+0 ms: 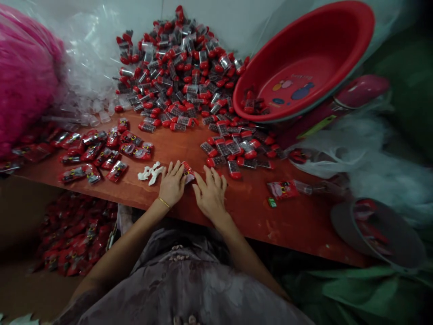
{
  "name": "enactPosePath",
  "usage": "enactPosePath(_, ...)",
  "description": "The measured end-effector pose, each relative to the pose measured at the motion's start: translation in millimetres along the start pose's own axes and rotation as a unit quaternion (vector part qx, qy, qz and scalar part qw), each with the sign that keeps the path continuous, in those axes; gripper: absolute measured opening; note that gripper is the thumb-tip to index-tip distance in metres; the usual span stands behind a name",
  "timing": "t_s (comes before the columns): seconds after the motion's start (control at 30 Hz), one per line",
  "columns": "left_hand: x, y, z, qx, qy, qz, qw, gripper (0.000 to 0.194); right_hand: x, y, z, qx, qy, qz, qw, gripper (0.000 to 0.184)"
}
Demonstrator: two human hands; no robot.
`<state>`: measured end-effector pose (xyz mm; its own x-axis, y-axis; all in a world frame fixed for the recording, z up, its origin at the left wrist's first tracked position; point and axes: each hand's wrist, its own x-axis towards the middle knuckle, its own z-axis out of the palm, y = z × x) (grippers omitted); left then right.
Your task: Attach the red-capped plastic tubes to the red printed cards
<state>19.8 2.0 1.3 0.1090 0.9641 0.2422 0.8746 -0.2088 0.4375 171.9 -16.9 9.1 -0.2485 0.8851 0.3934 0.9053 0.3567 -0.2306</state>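
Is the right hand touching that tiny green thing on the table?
Apart. The head view shows bare orange-red tabletop between the right hand and the tiny green thing.

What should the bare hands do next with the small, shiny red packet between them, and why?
Perhaps the bare right hand should smooth the small, shiny red packet: it lies on the reddish-brown table between both hands, where the bare left hand could steady its left edge, and the right hand is close.
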Motion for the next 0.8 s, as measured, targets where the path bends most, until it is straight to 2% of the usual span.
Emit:
enactPosePath(0.2,-6.1,-13.7,-0.3,-0.014,0.032,-0.008,0.999,0.045,22.2,-16.9,19.8,0.033,-0.040,0.006,0.999,0.030)
enactPosePath(0.27,-9.0,-14.2,-3.5,-0.020,0.053,-0.013,0.998,0.048,22.0,-15.6,23.9,0.053,-0.032,0.010,0.998,0.027)
enactPosePath(0.37,-13.4,-10.1,-10.3,-0.039,0.120,-0.034,0.991,0.054,19.9,-11.9,26.3,0.084,0.005,0.023,0.996,0.022)
enactPosePath(0.47,-15.3,-4.6,-18.3,-0.063,0.156,-0.066,0.984,0.050,19.6,-9.2,27.0,0.103,0.031,0.034,0.994,0.019)
enactPosePath(0.67,-8.4,-2.6,-25.0,-0.012,0.110,-0.095,0.989,0.039,22.4,-10.9,27.7,0.095,0.003,0.019,0.995,0.022)
enactPosePath(0.8,-7.2,-2.6,-23.0,0.011,0.084,-0.076,0.994,0.034,25.6,-10.6,26.1,0.108,0.034,0.019,0.993,0.020)
